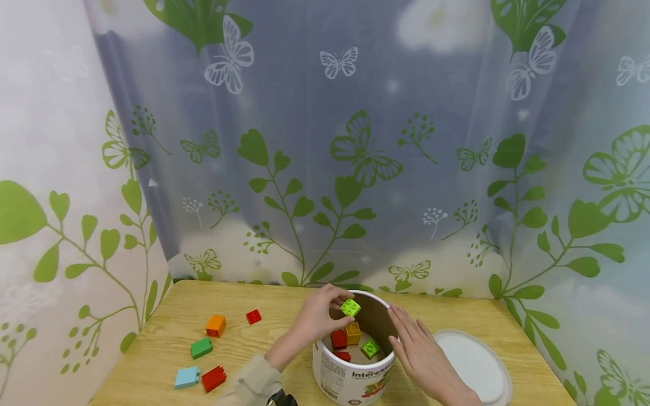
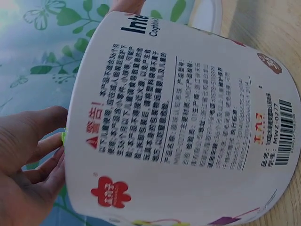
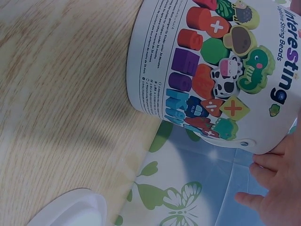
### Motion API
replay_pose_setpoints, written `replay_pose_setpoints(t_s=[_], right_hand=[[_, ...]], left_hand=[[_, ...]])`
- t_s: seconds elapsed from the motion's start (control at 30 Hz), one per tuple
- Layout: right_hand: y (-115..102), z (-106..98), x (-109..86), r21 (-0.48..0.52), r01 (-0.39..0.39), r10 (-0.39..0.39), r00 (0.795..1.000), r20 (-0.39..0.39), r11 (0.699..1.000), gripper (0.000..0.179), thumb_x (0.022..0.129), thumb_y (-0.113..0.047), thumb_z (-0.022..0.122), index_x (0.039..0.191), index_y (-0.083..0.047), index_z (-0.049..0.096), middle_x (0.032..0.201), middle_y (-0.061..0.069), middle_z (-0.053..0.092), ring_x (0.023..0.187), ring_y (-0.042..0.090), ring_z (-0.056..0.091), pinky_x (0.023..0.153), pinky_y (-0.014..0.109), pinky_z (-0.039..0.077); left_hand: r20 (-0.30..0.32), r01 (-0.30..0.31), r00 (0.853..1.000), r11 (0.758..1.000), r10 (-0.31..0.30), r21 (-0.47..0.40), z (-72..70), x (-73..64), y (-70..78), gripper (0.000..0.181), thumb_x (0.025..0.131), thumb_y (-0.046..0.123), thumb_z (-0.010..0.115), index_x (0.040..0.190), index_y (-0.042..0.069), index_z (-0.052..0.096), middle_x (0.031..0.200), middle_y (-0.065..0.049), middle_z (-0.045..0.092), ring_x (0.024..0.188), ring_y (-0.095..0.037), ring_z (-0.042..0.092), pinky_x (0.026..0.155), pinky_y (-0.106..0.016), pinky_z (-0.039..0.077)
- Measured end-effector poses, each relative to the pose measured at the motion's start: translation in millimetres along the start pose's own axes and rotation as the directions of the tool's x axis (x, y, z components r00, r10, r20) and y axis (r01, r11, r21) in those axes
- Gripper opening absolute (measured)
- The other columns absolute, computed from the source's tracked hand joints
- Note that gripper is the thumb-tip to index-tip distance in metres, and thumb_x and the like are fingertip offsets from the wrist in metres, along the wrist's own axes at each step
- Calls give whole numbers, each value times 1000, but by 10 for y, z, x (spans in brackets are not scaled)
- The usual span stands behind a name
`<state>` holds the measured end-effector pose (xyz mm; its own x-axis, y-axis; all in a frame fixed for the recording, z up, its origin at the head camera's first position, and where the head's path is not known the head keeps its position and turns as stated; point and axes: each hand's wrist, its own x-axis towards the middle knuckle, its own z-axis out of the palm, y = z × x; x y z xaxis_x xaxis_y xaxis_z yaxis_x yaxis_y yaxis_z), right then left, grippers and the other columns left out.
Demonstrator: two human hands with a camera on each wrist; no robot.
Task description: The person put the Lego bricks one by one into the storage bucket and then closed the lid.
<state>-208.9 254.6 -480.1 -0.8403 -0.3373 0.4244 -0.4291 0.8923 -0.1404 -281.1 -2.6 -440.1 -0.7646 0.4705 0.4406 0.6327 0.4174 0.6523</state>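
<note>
Head view, lime-green block, squarish, studded top

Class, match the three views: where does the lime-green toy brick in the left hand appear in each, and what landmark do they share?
Head: lower centre, the lime-green toy brick pinched in the left hand, over the white tub's opening.
Left wrist: only a sliver, at the left, beside the tub's rim.
Right wrist: not in it.
Shared landmark: the white tub.

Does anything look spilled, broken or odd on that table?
Nothing stands out: the tub is upright, the white lid lies beside it, and five loose bricks lie on the table. I see no damage.
</note>
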Motion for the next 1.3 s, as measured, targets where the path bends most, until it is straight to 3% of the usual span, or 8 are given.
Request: replay_pose_setpoints(t_s=[0.33, 0.57, 0.63, 0.87, 1.1, 1.3], right_hand=[[-2, -3, -1, 2, 3, -3, 1000, -10, 1000, 55, 106, -26, 53, 155, -5, 40, 160, 11, 39, 145, 28, 41, 114, 57, 38], [-3, -2, -1, 5, 2, -2, 1000, -16, 1000, 54, 107, -29, 51, 155, -5, 40, 160, 11, 39, 145, 28, 41, 113, 57, 38], [-1, 3, 0, 6, 3, -3, 1000, -17, 1000, 54, 107, -29, 51, 155, -5, 40, 160, 11, 38, 145, 28, 41, 113, 58, 39], [-4, 10, 3, 4, 5, -5, 1000, -16, 1000, 54, 107, -28, 52, 155, -5, 40, 160, 10, 38, 145, 28, 41, 113, 57, 38], [-10, 1, 6, 4, 2, -2, 1000, -13, 1000, 55, 106, -26, 52, 155, -4, 40, 161, 11, 37, 146, 28, 39, 114, 57, 37], [-12, 5, 1, 0, -1, 1, 1000, -7, 1000, 54, 108, -29, 50, 155, -4, 40, 160, 12, 38, 145, 28, 39, 115, 57, 37]], left_hand=[[86, -24, 996, 999, 20, 40, 185, 39, 8, 38, 82, 8, 86, 114, -1, 69, 105, -10, 64, 92, -19, 69, 80, -25, 60], [118, -52, 993, 980, 29, 192, 220, 28, 2, 38, 81, 10, 86, 115, 2, 72, 101, -7, 66, 89, -17, 67, 78, -20, 56], [118, -44, 993, 981, 22, 190, 223, 24, 1, 37, 83, 11, 85, 117, 3, 71, 104, -8, 67, 91, -19, 67, 79, -20, 56], [28, 1, 1000, 999, -2, 34, 185, 21, -36, 23, 94, 9, 73, 116, 3, 70, 107, -11, 71, 91, -20, 70, 78, -23, 58], [-73, 23, 997, 999, -27, -42, -39, -40, -7, 19, 96, 8, 70, 115, 7, 71, 106, -7, 70, 94, -19, 69, 81, -32, 61], [-160, 25, 987, 998, -34, -53, -238, -146, -86, 22, 94, 7, 72, 116, 5, 71, 109, -8, 71, 97, -23, 69, 85, -39, 61]])
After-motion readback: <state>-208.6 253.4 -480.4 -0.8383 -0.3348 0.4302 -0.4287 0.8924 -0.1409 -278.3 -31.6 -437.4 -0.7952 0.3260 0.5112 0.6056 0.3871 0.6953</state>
